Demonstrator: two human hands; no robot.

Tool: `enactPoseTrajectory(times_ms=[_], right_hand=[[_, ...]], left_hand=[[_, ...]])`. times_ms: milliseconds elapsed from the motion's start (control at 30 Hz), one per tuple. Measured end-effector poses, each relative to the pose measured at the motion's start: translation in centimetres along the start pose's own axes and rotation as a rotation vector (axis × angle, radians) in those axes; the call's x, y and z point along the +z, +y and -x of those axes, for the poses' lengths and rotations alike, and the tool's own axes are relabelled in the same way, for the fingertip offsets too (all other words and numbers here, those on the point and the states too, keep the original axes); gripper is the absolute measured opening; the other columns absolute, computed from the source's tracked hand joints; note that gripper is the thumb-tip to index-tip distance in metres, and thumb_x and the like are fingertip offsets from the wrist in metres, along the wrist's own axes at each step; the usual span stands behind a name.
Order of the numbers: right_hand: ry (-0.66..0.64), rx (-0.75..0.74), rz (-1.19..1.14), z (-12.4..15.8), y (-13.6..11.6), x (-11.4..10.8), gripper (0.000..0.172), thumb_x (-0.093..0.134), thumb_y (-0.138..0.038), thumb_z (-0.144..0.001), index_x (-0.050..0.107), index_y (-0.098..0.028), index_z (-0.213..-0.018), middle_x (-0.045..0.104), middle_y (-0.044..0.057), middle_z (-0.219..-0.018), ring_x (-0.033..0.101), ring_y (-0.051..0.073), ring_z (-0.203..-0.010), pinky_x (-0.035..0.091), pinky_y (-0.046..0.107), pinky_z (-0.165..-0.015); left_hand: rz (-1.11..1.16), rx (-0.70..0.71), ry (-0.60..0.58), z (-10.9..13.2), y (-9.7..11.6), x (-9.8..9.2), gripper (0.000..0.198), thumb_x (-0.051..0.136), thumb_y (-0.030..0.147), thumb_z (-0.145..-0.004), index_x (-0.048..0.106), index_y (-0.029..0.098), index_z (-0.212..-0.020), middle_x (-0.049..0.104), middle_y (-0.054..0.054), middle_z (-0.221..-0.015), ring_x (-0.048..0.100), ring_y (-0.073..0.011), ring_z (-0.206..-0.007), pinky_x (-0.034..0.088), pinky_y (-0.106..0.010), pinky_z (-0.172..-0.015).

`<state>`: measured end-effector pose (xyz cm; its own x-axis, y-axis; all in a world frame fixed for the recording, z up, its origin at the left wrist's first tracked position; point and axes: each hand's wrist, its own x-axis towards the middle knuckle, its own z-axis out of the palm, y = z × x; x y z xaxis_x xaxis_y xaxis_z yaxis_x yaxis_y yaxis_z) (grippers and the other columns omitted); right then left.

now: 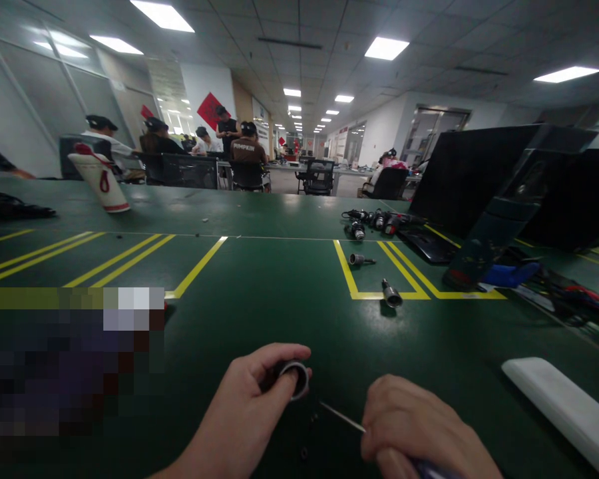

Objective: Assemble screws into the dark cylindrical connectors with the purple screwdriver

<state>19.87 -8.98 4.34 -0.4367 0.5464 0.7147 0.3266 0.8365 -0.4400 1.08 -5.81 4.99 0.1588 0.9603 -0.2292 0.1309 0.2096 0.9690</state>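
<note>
My left hand (244,399) is closed round a hollow, round metal part (303,384), its open end facing me and my thumb pressed at the rim. In my right hand (414,416) is a screwdriver (343,416) with a thin metal shaft; a bit of its dark purple handle shows below the fist. Its tip points left at the metal part, apart from it. Small dark pieces (304,454) lie on the green table (204,332) beneath, too small to name. Farther off lie a metal socket-like piece (392,293) and a similar one (361,259).
A dark bottle (499,226) stands at the right near tangled wires (574,293) and black monitors (469,173). A long white object (564,406) lies at the right edge. Black cabled parts (358,230) and a paper cup (100,179) sit farther back. People sit beyond.
</note>
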Motion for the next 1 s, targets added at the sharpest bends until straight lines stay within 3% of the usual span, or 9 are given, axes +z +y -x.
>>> enactPoseTrajectory(times_ms=[133,200,667,1000], right_hand=[[0.036,0.418,-0.046,0.1,0.4,0.6,0.031,0.043,-0.025,-0.09,0.056,-0.017,-0.063,0.058,0.001,-0.053,0.057,0.011,-0.049,0.044,0.02,-0.046],[0.042,0.52,-0.064,0.0,0.6,1.2,0.034,0.042,-0.029,-0.091,0.057,-0.017,-0.062,0.057,0.0,-0.051,0.056,0.011,-0.048,0.043,0.02,-0.045],[-0.021,0.459,0.014,0.0,0.5,1.5,0.036,0.043,-0.034,-0.09,0.058,-0.017,-0.062,0.057,-0.001,-0.051,0.055,0.011,-0.047,0.044,0.021,-0.047],[0.116,0.532,-0.087,0.3,0.8,1.2,0.033,0.044,-0.03,-0.089,0.055,-0.016,-0.06,0.049,-0.001,-0.052,0.05,0.011,-0.048,0.039,0.021,-0.045]], left_hand=[[0.057,-0.056,0.086,0.1,0.8,0.2,0.026,0.061,0.02,-0.07,0.069,0.015,-0.095,0.074,-0.006,-0.086,0.068,-0.0226,-0.086,0.051,-0.032,-0.081],[0.08,-0.077,0.073,0.1,0.9,0.3,0.027,0.06,0.019,-0.07,0.068,0.015,-0.095,0.074,-0.006,-0.086,0.068,-0.0226,-0.087,0.051,-0.032,-0.082],[0.011,-0.101,0.038,0.0,0.7,0.1,0.025,0.061,0.02,-0.069,0.071,0.017,-0.092,0.074,-0.006,-0.089,0.067,-0.024,-0.09,0.049,-0.035,-0.085],[0.007,-0.111,-0.007,0.1,0.3,0.1,0.027,0.06,0.022,-0.071,0.07,0.017,-0.096,0.074,-0.006,-0.09,0.067,-0.023,-0.091,0.049,-0.033,-0.084]])
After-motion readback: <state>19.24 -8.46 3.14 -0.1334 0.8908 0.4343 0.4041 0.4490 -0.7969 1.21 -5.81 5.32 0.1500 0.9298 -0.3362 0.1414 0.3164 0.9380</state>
